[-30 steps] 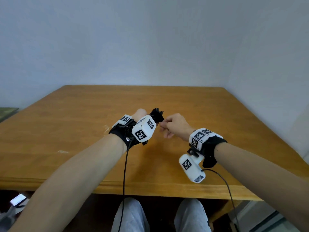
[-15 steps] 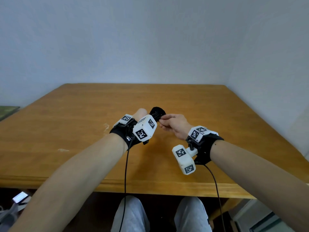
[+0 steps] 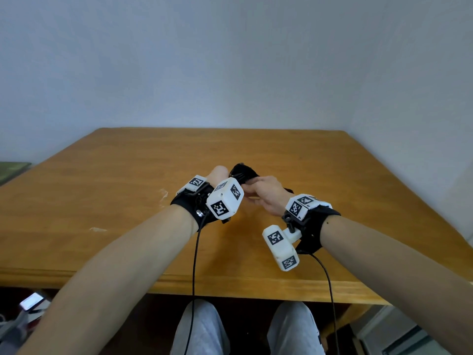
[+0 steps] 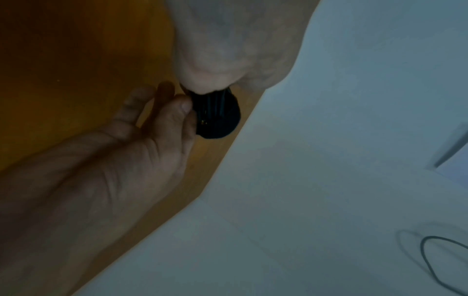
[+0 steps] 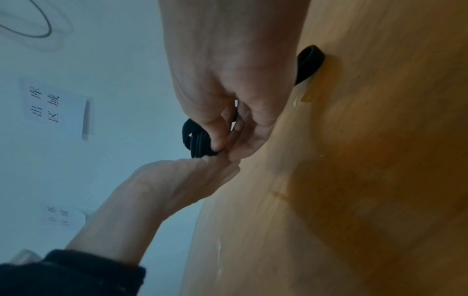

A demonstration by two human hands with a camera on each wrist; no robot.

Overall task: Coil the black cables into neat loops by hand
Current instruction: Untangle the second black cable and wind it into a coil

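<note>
A small coil of black cable [image 3: 243, 172] is held a little above the wooden table [image 3: 128, 201], between both hands. My left hand [image 3: 221, 174] grips it from the left and is mostly hidden behind its wrist camera. My right hand [image 3: 256, 187] reaches in from the right, back up, and pinches the coil. In the left wrist view the right thumb [image 4: 183, 106] presses the coil [image 4: 217, 116] under the left hand [image 4: 215, 60]. In the right wrist view the right fingers [image 5: 225, 128] curl on the coil [image 5: 195, 138], which the left hand [image 5: 182, 180] meets from below. A black piece [image 5: 310, 64] sticks out behind the right hand.
The table's front edge [image 3: 230, 285] lies just under my forearms, and a pale wall stands behind and to the right. Thin camera leads [image 3: 194, 265] hang from both wrists over my knees. A phone [image 3: 32, 301] lies low on the left. Paper notices [image 5: 55, 106] hang on the wall.
A second ago the right hand was a fist beside the coil. It has since turned and reached left, and its fingers now pinch the coil. The left hand has hardly moved.
</note>
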